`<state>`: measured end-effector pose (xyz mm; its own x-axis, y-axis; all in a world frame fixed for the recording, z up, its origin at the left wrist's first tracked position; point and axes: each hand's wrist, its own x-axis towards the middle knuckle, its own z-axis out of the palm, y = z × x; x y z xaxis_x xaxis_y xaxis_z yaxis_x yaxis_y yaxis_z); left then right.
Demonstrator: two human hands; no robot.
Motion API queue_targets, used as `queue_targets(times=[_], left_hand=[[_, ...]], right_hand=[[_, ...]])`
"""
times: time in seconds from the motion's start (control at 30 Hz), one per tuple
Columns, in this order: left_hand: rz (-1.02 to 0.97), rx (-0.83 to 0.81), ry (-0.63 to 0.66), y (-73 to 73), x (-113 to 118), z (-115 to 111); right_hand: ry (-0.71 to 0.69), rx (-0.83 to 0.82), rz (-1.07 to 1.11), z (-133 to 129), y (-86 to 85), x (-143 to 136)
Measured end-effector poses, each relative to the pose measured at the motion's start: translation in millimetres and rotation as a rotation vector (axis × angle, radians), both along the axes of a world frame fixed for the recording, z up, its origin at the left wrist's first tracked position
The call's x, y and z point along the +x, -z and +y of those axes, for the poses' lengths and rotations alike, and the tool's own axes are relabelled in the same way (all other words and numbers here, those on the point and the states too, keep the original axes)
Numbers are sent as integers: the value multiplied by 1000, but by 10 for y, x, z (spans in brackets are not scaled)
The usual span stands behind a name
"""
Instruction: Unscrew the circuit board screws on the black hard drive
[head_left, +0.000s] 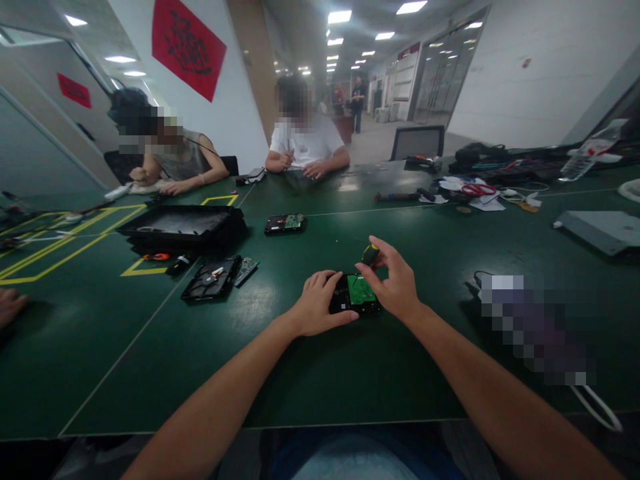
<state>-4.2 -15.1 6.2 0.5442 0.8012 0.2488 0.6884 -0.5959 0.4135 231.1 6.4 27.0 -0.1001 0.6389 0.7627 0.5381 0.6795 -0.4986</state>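
Observation:
A black hard drive [340,297] with a green circuit board [361,291] facing up lies on the green table in front of me. My left hand [317,303] grips it from the left side, fingers along its far edge and thumb along the near one. Between the thumb and fingers of my right hand [397,280] is a short screwdriver [370,255] with a green and yellow handle. The screwdriver stands tilted over the board, its shaft pointing down at it. Whether the tip sits in a screw is too small to tell.
Left of my hands lie an opened drive case [210,279] and a loose circuit board [246,271]. Another hard drive [285,224] lies farther back, beside stacked black trays [185,223]. A pixelated pouch-like item [535,333] is at right. Two people sit across the table.

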Motion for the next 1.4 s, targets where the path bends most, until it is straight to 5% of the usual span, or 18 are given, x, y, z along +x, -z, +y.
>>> queue_targets(times=[0.17, 0.4, 0.63, 1.4], left_hand=[[39, 71, -75, 90, 125, -33], [-10, 84, 20, 104, 33, 175], [11, 92, 36, 100, 0, 165], [-102, 104, 160, 53, -162, 78]], right_hand=[[-1, -13, 13, 1, 1, 9], [-142, -98, 84, -4, -23, 10], [-22, -33, 20, 31, 10, 46], [-29, 4, -33, 30, -37, 12]])
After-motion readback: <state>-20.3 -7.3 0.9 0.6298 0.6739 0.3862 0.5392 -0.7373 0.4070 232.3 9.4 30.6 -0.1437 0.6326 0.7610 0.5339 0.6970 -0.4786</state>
